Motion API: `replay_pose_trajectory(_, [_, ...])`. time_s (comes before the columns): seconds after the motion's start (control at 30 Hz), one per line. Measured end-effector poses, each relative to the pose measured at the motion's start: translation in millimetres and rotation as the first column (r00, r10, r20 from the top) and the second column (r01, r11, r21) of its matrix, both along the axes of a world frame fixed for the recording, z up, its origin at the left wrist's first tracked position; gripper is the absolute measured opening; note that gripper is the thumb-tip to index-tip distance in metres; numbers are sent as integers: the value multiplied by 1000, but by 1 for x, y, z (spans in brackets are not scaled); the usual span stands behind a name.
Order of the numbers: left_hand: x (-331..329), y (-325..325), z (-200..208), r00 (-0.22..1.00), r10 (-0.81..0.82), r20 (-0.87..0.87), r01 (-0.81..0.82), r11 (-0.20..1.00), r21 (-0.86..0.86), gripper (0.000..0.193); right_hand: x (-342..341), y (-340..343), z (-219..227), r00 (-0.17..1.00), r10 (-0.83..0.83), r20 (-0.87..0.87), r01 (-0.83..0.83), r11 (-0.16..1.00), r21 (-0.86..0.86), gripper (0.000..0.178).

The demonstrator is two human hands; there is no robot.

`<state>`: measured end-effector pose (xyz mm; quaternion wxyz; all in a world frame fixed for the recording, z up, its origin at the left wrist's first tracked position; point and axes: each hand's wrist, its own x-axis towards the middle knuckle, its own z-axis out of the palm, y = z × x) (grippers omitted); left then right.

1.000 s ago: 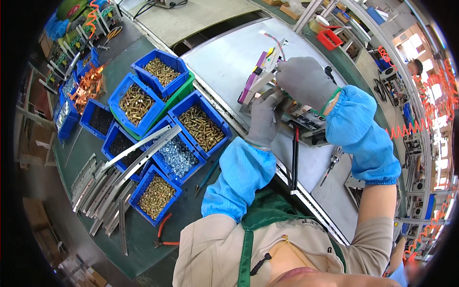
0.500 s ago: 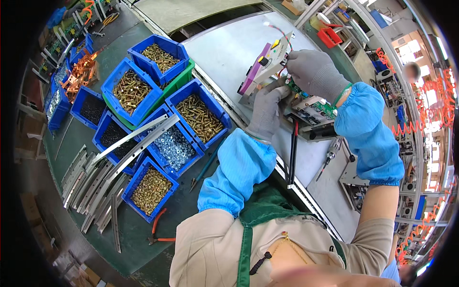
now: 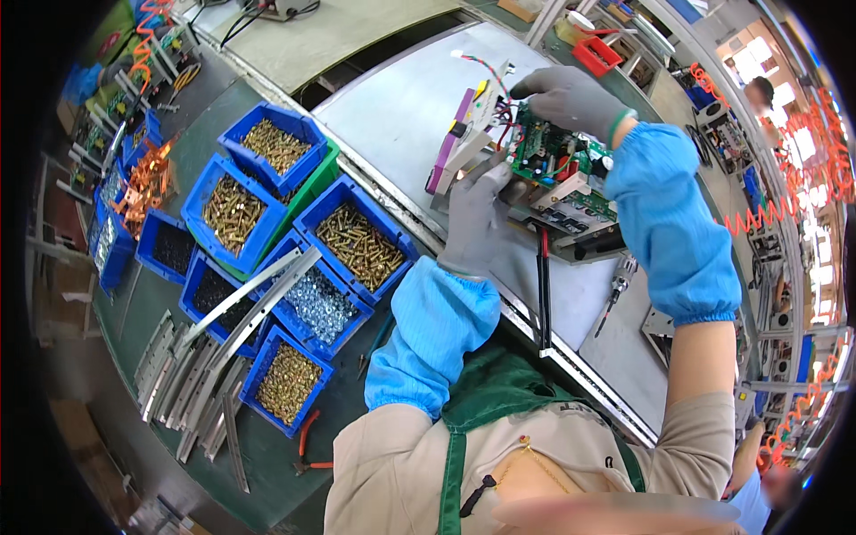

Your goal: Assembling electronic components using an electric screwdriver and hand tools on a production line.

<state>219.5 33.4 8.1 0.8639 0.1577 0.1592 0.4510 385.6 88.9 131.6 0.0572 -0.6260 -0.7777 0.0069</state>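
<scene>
An opened electronics unit (image 3: 571, 209) with green circuit boards (image 3: 548, 152) lies on the pale work surface. Its light front panel (image 3: 473, 134), edged in purple, leans out on the left, joined by red and black wires (image 3: 506, 116). My gloved left hand (image 3: 477, 214) is closed on the near lower edge of that panel, its fingertips by the boards. Above the boards is my gloved right hand (image 3: 571, 96), fingers bent together at the wires behind the panel's top; what they pinch is hidden. A thin wire with a white plug sticks up beyond the panel.
Blue bins (image 3: 357, 241) of screws and small metal parts stand on the left, by a pile of metal strips (image 3: 192, 383). Orange-handled pliers (image 3: 308, 446) lie near me. Red-and-black handles (image 3: 544, 294) jut from beneath the unit; a power screwdriver (image 3: 617, 285) lies right of them.
My right hand has moved up and left from over the boards to the wires, uncovering the boards. The left hand still holds the panel's lower edge. The whole view has shifted slightly.
</scene>
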Motion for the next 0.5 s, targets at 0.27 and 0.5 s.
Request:
replay_pose_trajectory(0.27, [1, 5, -16, 989, 36, -144, -16, 990, 142, 27, -32, 17, 3, 983, -160, 91, 177, 957, -230, 35])
replay_pose_trajectory(0.5, [0, 3, -16, 993, 82, -86, -82, 997, 4, 25, -37, 8, 4, 925, -156, 345, 153, 988, 38, 23])
